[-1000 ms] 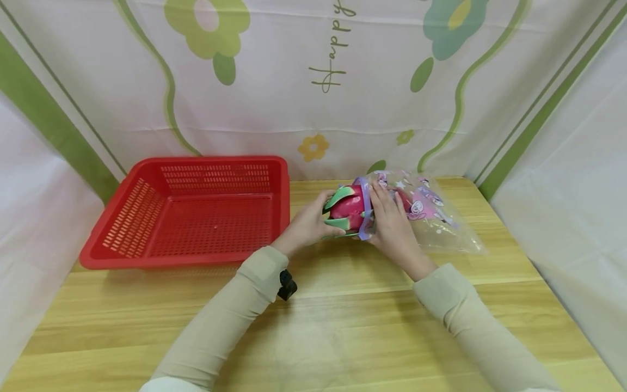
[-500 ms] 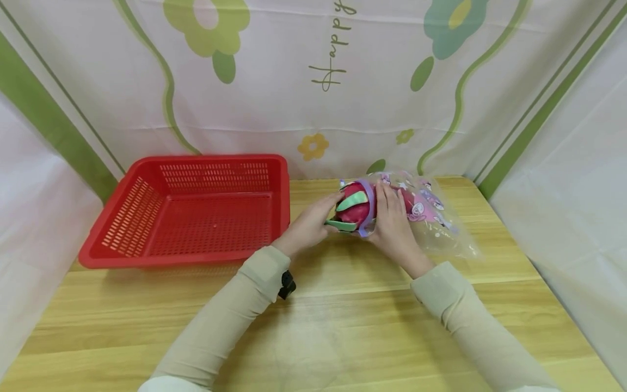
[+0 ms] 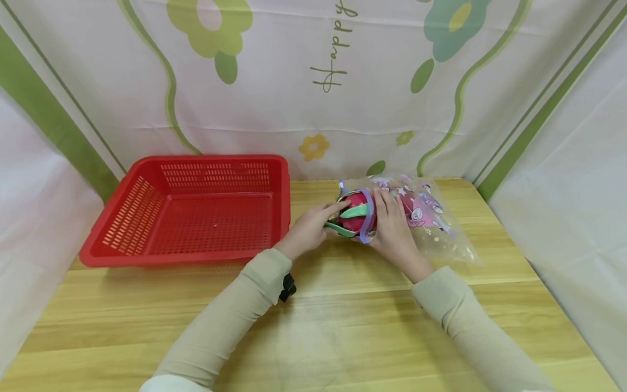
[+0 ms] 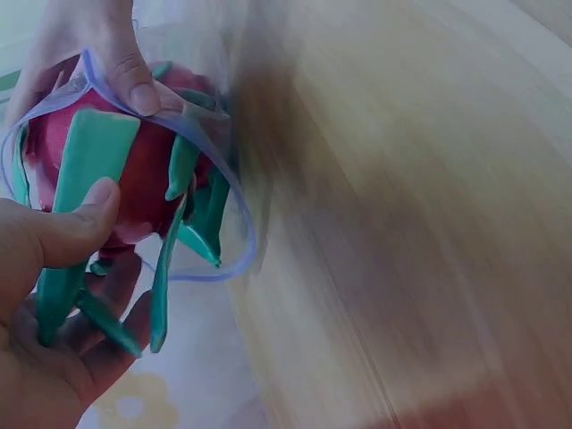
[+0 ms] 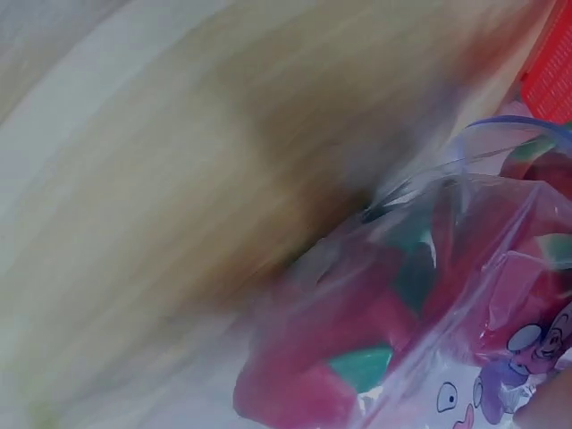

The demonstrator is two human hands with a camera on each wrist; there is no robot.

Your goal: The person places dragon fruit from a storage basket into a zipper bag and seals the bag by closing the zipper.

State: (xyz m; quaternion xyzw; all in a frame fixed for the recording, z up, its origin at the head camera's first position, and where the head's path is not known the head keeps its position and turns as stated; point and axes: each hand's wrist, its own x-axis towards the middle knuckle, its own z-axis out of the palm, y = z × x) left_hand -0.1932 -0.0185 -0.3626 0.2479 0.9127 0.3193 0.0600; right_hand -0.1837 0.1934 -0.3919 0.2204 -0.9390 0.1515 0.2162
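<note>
A red dragon fruit (image 3: 358,222) with green leaf flaps lies in the mouth of a clear zip bag (image 3: 443,235) printed with cartoon figures. My left hand (image 3: 307,227) holds its leafy end, the thumb (image 4: 100,198) on a flap and the other fingers beneath. From the right, my right hand (image 3: 394,233) grips the bag around the fruit, its thumb lying over the bag's purple rim (image 4: 234,192). Deeper inside the bag, red and green surfaces (image 5: 299,380) show through the plastic; I cannot tell whether they belong to a second fruit.
A red plastic basket (image 3: 186,259) with slotted walls stands on the wooden table (image 3: 338,332) to the left of the hands. Behind the table hangs a flower-printed cloth (image 3: 274,98), and white cloth sides flank it.
The dragon fruit has shifted right, further into the bag, and turned a little. My left hand has followed slightly to the right; the bag's rim now reaches nearer its leafy end.
</note>
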